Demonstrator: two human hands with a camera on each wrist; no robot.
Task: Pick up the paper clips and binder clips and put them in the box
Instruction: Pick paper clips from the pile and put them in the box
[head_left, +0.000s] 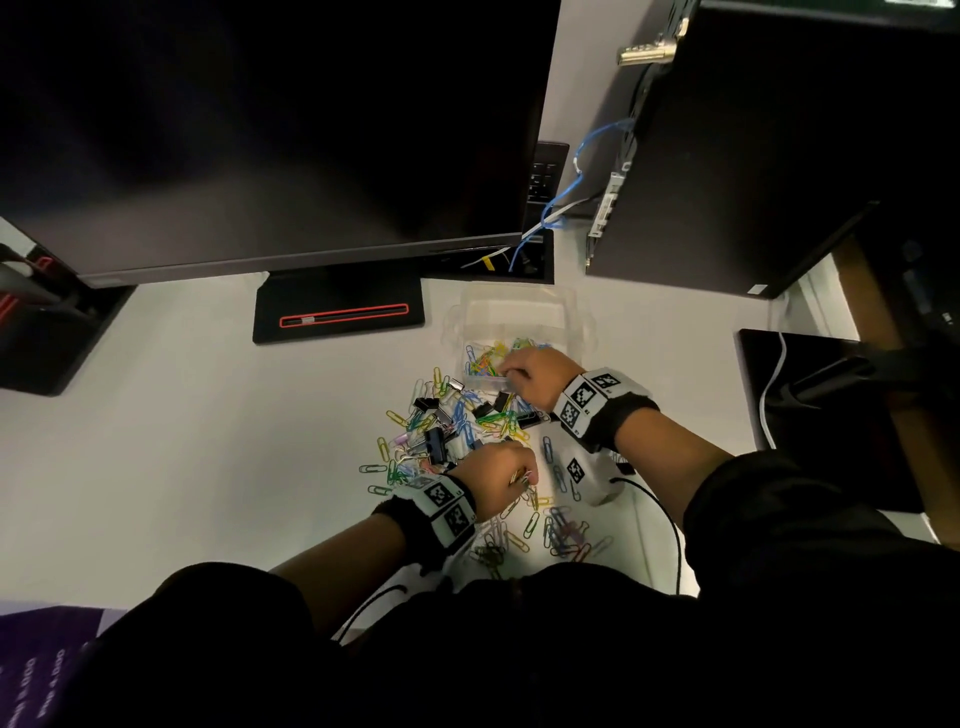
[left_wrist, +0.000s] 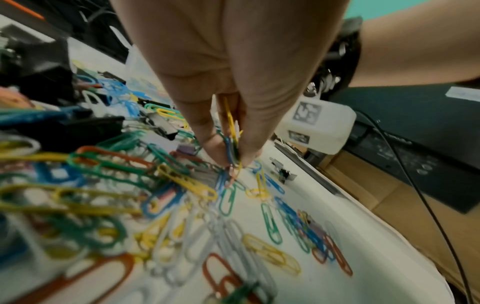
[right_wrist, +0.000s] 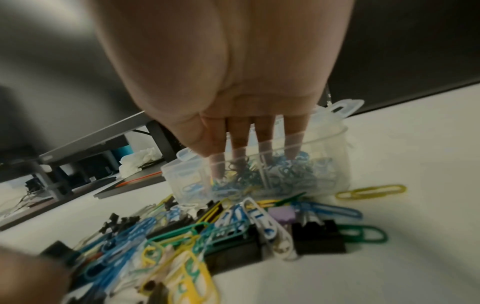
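box (head_left: 519, 312): clear plastic, lid off or folded back, set on the white desk (head_left: 208, 415) just in front of the monitor stand (head_left: 337, 317); near compartment already part filled with coloured paper clips
right hand (head_left: 535, 374): reached over the near wall of the box; in the right wrist view four fingers (right_wrist: 265, 142) are seen straight and spread, tips down among the clips inside; nothing is seen pinched, so it is judged released, a drop-off just made or the contents being pressed flat
left hand (left_wrist: 233, 102): on the near side of the box, well apart from it, over the loose pile; thumb and fingers are pinched on a small bundle of paper clips (left_wrist: 232, 142), yellow, blue and green, held upright with the lower ends touching the desk
why held so: clips are thin and flat on the desk, so several are gathered and stood on end for a firmer pinch
paper clip pile (head_left: 457, 415): spread from the near wall of the box back toward the person; many left
binder clips (head_left: 435, 444): black ones mixed into the pile just in front of the box, untouched; one purple one (right_wrist: 281, 214) is seen in the right wrist view
progress: judged under half done; both hands appear to be worked alternately
risk: bundle may shed clips in transit; box is light and may be nudged by the right hand
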